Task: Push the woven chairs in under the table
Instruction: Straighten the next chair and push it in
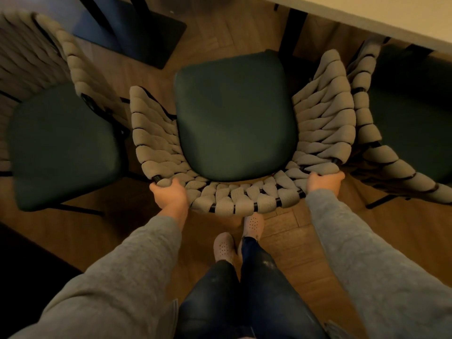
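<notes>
Far left, the left chair (63, 145) sat out in the open, angled a bit, with the table's dark base plate (137, 33) on the floor beyond it. That one looked like it needed its own push too.

The left hand (171, 194) was curled over the left end of the middle chair's woven backrest (234, 199), fingers wrapped over the rim. The middle chair (234, 118) was straight ahead, green seat fully visible and front edge pointing at the table, so I'd say it wasn't tucked in yet. The right hand (324, 182) gripped the other end of the same rim, so both hands were holding the chair, well apart.

That wide grip is the right idea, imo. Push evenly through both arms so the chair doesn't swivel, and keep it low and sliding along the wood floor (281, 241) rather than tipping it.

The tight spot was on the right: the right chair (403, 113) was just beside it, woven sides nearly touching, and a black table leg (292, 33) stood close to the front corner. I'd steer a hair left to clear both. The table (379, 18) edge ran across the top right corner.
</notes>
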Motion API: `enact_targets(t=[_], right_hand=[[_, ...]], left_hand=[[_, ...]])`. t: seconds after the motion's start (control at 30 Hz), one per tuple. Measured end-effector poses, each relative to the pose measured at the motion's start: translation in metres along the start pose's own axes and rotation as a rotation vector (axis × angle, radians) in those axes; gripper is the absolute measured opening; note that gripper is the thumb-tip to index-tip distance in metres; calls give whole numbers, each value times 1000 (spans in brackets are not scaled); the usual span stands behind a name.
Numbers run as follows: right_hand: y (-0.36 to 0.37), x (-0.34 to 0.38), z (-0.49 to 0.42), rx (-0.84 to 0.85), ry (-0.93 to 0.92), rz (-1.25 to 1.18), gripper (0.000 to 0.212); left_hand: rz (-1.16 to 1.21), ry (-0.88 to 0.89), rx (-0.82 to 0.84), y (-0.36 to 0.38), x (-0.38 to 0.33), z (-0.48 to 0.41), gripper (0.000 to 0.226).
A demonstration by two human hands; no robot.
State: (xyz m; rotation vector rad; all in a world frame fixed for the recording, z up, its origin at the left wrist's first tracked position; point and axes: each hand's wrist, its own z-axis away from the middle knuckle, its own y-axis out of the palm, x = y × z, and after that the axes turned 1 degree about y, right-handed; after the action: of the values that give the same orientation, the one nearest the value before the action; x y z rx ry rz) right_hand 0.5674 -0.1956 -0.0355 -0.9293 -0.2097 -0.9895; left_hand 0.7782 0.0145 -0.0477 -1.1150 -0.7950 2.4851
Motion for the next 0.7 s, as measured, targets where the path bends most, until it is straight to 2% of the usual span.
enact_targets(t=[0.03, 0.1, 0.17, 0.23, 0.27, 0.3, 0.37, 0.4, 0.43, 0.47, 0.53, 0.6, 0.7], right_hand=[[0, -1, 0, -4, -77, 73, 71], [7, -2, -2, -56, -326, 447, 85], [18, -2, -3, -75, -667, 880, 80], [27, 1, 3, 156, -946, 1136, 64], [29, 0, 7, 322, -1042, 1209, 60], [28, 2, 9, 476, -1094, 1276, 61], [19, 12, 5, 696, -1110, 1410, 72], [15, 17, -1, 761, -1107, 1485, 80], [12, 21, -7, 785, -1121, 1559, 87], [12, 23, -12, 775, -1134, 1622, 88], [16, 23, -14, 688, -1102, 1690, 66], [22, 21, -12, 581, -1033, 1740, 42], [23, 20, -6, 539, -1022, 1752, 35]], left_hand=[[-9, 17, 11, 2, -5, -3, 57], [-32, 56, 35, 6, -18, -12, 57], [-81, 103, 64, 8, -32, -23, 60], [-190, 146, 116, 6, -39, -27, 70], [-310, 212, 116, 4, -39, -25, 78], [-475, 354, 95, 3, -37, -19, 87], [-728, 864, 97, 4, -29, -6, 97], [-808, 1131, 220, 5, -25, 0, 99], [-924, 1340, 415, 8, -23, 6, 103], [-1095, 1478, 620, 12, -19, 9, 108], [-1444, 1579, 881, 23, -12, 7, 108], [-1587, 1619, 926, 30, -12, 4, 88], [-1617, 1702, 982, 34, -15, 3, 65]])
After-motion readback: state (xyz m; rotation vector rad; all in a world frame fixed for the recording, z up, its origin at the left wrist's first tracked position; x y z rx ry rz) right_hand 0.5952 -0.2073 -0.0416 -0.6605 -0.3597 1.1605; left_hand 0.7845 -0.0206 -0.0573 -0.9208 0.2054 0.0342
